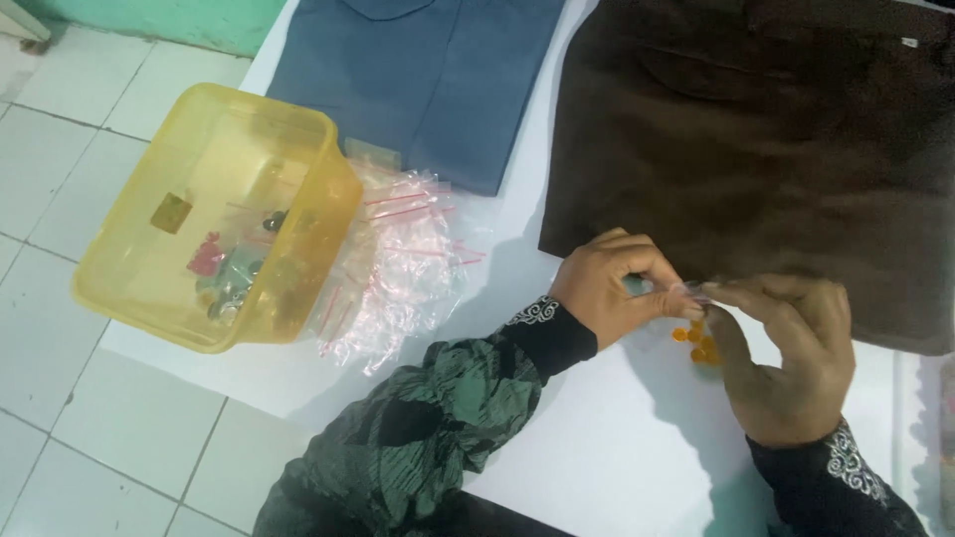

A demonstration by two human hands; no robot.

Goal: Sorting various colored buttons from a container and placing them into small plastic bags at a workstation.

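My left hand [607, 283] and my right hand [786, 358] meet over the white table [607, 447], both pinching the top edge of a small clear zip bag [693, 290]. Several small orange buttons [696, 344] hang in the bottom of that bag, between the two hands. Both wrists wear dark sleeves with white embroidered cuffs. The bag sits just in front of the near edge of a brown garment [766, 149].
A yellow plastic tub [214, 214] with small items inside overhangs the table's left edge. Beside it lies a heap of clear zip bags with red strips [398, 259]. A blue garment [428, 80] lies at the back. White tiled floor [60, 298] is on the left.
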